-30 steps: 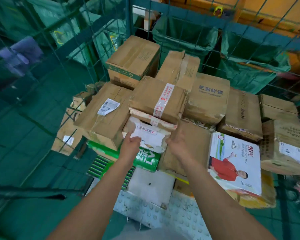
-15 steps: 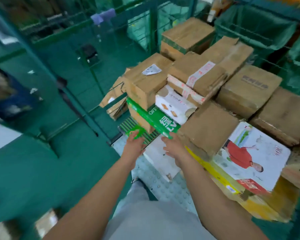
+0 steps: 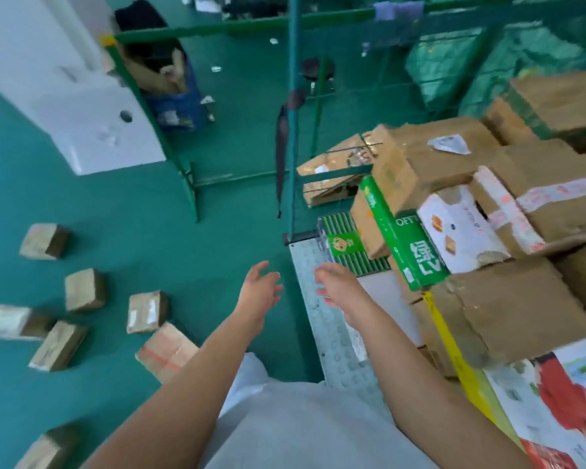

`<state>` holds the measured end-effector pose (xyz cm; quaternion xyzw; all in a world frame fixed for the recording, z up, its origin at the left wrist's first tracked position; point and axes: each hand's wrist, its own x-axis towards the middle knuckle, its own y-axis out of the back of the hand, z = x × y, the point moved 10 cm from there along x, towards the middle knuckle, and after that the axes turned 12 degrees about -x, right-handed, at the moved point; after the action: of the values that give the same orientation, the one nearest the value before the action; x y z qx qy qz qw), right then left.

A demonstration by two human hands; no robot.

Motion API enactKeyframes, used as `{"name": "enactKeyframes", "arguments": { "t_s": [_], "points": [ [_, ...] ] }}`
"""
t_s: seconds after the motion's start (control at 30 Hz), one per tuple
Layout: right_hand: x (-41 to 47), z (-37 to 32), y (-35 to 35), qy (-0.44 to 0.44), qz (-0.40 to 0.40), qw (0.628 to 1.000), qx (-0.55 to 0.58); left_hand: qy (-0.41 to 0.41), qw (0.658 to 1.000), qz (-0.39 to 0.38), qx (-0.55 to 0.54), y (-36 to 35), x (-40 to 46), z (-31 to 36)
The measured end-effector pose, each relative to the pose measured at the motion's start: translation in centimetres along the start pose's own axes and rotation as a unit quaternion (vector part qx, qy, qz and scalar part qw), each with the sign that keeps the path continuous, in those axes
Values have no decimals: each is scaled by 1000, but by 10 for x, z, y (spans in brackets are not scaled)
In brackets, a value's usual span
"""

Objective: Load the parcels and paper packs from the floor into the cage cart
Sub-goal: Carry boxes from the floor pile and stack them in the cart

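Both hands (image 3: 261, 287) (image 3: 335, 287) now off the green pack (image 3: 405, 236) — empty, fingers loose

Even, diffuse light, strong teal cast, no hard shadows or glare. Motion blur everywhere: parcels (image 3: 85, 289) left of the cage cart (image 3: 293, 130) smear, box print on the stack goes soft. Wide-angle bend curves the cart posts toward the edges. White unit (image 3: 65, 96) far left of the cart nearly blown out.
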<state>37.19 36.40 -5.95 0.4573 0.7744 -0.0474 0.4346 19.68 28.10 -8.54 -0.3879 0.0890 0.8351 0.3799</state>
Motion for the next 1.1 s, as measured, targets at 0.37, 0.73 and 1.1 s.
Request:
{"name": "enactKeyframes", "arguments": {
  "t_s": [0.37, 0.73, 1.1],
  "points": [
    [24, -130, -237, 43, -171, 964, -200, -14, 970, 172, -173, 239, 39, 51],
    [20, -242, -436, 118, -279, 891, -337, -58, 909, 285, -297, 416, 44, 107],
    [15, -265, -541, 132, -367, 801, -454, -6, 825, 393, -406, 487, 26, 64]
  ]
}}
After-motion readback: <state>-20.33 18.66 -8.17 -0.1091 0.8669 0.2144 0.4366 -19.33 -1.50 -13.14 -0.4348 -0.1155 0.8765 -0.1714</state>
